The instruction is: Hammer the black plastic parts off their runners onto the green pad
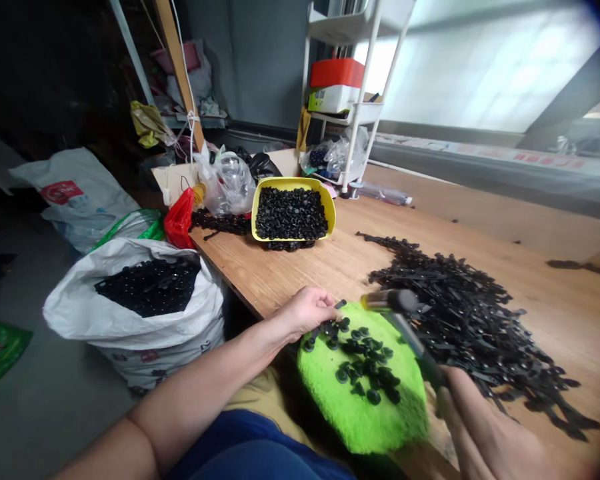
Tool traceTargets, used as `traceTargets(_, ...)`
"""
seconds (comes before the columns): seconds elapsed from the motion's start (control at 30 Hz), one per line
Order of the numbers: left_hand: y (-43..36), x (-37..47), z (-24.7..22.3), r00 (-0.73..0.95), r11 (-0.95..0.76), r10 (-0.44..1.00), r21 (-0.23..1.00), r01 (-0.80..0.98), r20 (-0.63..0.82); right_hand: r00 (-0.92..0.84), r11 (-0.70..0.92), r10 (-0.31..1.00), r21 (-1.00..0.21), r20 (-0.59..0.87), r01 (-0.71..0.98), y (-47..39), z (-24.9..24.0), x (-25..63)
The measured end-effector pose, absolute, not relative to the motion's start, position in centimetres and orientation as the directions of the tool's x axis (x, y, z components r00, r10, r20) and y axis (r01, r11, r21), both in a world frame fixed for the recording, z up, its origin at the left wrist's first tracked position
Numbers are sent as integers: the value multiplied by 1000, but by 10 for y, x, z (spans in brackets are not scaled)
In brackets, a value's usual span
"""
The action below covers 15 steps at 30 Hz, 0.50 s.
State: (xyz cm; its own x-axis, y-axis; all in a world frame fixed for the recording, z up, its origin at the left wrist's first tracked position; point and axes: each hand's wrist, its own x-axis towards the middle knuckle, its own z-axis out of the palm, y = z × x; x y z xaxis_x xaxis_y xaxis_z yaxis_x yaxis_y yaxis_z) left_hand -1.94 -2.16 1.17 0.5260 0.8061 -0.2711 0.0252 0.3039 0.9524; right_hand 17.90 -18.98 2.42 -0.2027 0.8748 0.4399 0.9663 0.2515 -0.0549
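fuzzy green pad (365, 407), round black caps (367, 363)

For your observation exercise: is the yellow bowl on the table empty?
No, the yellow bowl is heaped full of small black parts.

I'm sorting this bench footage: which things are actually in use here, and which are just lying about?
In use:
left hand pinching a small black part
right hand holding a hammer
green pad with black caps
heap of black strips

Lying about:
yellow tub
white sack
white shelf rack
red bag
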Motion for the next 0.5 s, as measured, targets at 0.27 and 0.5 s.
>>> traceTargets(0.27,-17,-19,13,537,284,794,955,84,-283,-47,113,960,-230,274,967,-187,30,168)
traceTargets(0.5,-12,-19,9,563,257,778,959,117,-277,10,40,980,-251,198,967,-183,20,162)
